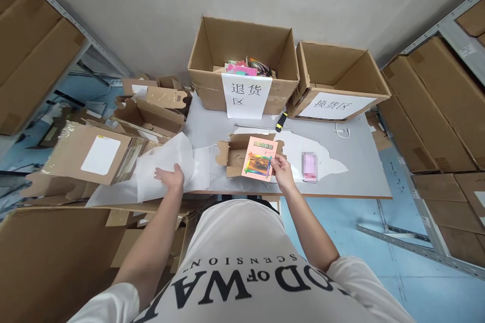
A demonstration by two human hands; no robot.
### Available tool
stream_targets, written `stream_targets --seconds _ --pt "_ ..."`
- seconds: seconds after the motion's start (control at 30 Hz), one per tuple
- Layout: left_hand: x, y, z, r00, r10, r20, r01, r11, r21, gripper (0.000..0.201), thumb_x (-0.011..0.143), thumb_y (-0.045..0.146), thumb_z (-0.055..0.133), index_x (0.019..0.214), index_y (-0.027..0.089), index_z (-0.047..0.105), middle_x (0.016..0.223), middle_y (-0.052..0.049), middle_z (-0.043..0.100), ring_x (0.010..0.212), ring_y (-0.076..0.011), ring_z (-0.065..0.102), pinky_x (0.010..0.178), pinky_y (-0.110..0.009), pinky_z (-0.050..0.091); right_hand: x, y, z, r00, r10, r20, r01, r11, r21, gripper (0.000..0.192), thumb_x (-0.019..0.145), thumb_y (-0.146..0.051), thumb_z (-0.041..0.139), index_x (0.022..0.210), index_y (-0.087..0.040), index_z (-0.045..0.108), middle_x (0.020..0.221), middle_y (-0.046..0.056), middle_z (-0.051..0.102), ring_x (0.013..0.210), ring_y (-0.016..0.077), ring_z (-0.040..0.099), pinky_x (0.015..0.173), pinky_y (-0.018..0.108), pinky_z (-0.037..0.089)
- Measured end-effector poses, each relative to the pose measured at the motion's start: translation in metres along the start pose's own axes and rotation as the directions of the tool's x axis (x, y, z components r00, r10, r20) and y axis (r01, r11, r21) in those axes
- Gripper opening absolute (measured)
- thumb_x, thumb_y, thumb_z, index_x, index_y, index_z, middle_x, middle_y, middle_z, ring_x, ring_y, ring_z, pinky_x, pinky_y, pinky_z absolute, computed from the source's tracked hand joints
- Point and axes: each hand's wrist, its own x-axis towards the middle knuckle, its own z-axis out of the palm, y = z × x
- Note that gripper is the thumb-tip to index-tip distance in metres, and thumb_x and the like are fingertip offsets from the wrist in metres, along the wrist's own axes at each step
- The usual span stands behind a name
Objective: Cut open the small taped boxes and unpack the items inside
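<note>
Right hand (282, 171) pinched on the edge of a pink booklet (259, 159), raised just above an open mailer carton (237, 154) on the grey surface (364, 171). Left hand (170, 177) flat and spread on white wrapping paper (166, 166) overhanging the near edge. Thin corner grip: likely to slip or bend the cover. Loose paper apt to slide off under pressure.

Counter (356, 171): bare strip open at right, past blurred pink item (309, 167). Back edge blocked by two open cartons (242, 68) (337, 83). Centre taken by small flat box (237, 154). Left crowded: white paper (170, 159), cardboard pile (113, 146).
</note>
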Motion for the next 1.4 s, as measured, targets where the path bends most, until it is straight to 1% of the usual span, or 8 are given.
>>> stream_targets --seconds 0.07,0.13,0.3,0.57,0.77,0.93,1.13,1.4 --pt "-0.031 0.025 -0.003 0.973 0.231 0.001 -0.227 0.956 -0.185 0.079 0.078 0.032 0.061 0.143 0.004 0.024 0.154 -0.024 0.013 0.145 -0.0309 0.002 0.116 -0.046 0.008 0.0 -0.001 0.002 1.0 0.013 0.006 -0.013 1.0 -0.004 0.047 0.063 -0.058 0.071 0.092 -0.022 0.059 0.08 0.003 0.073 0.064 0.0199 0.066 0.049 0.028 0.049" --pt "-0.071 0.052 -0.003 0.888 0.431 0.159 -0.335 0.845 -0.416 0.073 0.08 0.035 0.062 0.142 0.012 0.033 0.152 -0.016 0.027 0.142 -0.0257 0.021 0.117 -0.038 0.015 -0.001 -0.003 0.005 1.0 0.017 0.012 -0.017 1.0 -0.018 0.046 0.063 -0.058 0.07 0.092 -0.023 0.059 0.082 0.003 0.073 0.066 0.021 0.067 0.05 0.029 0.05" --pt "-0.154 0.096 0.01 0.54 0.531 0.653 0.006 0.774 -0.634 0.071 0.075 0.037 0.069 0.139 0.02 0.043 0.147 -0.01 0.04 0.135 -0.0268 0.038 0.11 -0.037 0.034 -0.003 -0.004 0.014 0.999 -0.016 0.033 0.017 0.999 -0.03 0.044 0.067 -0.056 0.069 0.095 -0.023 0.059 0.087 0.004 0.073 0.075 0.0231 0.068 0.055 0.031 0.053" --pt "-0.172 0.107 0.021 0.518 0.51 0.686 0.144 0.739 -0.658 0.09 0.063 0.032 0.08 0.142 0.019 0.039 0.14 -0.012 0.048 0.129 -0.0277 0.045 0.105 -0.038 0.04 -0.011 -0.001 0.024 0.994 -0.038 0.105 0.021 0.988 0.154 0.044 0.071 -0.059 0.066 0.098 -0.026 0.06 0.104 0.003 0.07 0.098 0.0235 0.065 0.081 0.036 0.054" --pt "-0.179 0.116 0.017 0.349 0.584 0.733 0.269 0.687 -0.675 0.093 0.066 0.041 0.078 0.144 0.019 0.033 0.148 -0.014 0.037 0.135 -0.0291 0.036 0.109 -0.04 0.035 -0.021 0.004 0.029 0.956 0.043 0.291 -0.101 0.977 0.187 0.067 0.079 -0.076 0.035 0.115 -0.025 0.061 0.118 0.007 0.065 0.114 0.0262 0.058 0.088 0.042 0.052" --pt "-0.179 0.116 0.014 0.251 0.513 0.821 0.536 0.633 -0.559 0.074 0.07 0.059 0.069 0.13 0.019 0.053 0.135 -0.014 0.054 0.128 -0.0338 0.045 0.105 -0.045 0.04 -0.024 0.008 0.037 0.941 -0.122 0.315 0.122 0.992 0.02 0.059 0.07 -0.052 0.071 0.123 -0.03 0.058 0.141 0.004 0.047 0.135 0.0239 0.037 0.103 0.039 0.041" --pt "-0.166 0.114 0.01 0.298 0.357 0.886 0.569 0.679 -0.465 0.055 0.071 0.043 0.073 0.117 0.016 0.061 0.111 -0.012 0.069 0.105 -0.0298 0.064 0.092 -0.045 0.049 -0.021 0.008 0.039 0.989 -0.114 0.097 0.097 0.982 0.162 0.08 0.063 -0.041 0.079 0.134 -0.027 0.044 0.125 0.009 0.062 0.114 0.025 0.059 0.094 0.043 0.05" --pt "-0.151 0.104 0.004 0.391 0.34 0.855 0.49 0.71 -0.506 0.054 0.066 0.039 0.078 0.112 0.012 0.066 0.098 -0.013 0.073 0.09 -0.0273 0.069 0.083 -0.042 0.053 -0.025 0.008 0.021 0.991 0.021 0.13 -0.047 0.979 0.197 0.052 0.065 -0.044 0.076 0.111 -0.023 0.063 0.113 0.008 0.069 0.1 0.0244 0.066 0.079 0.038 0.057"
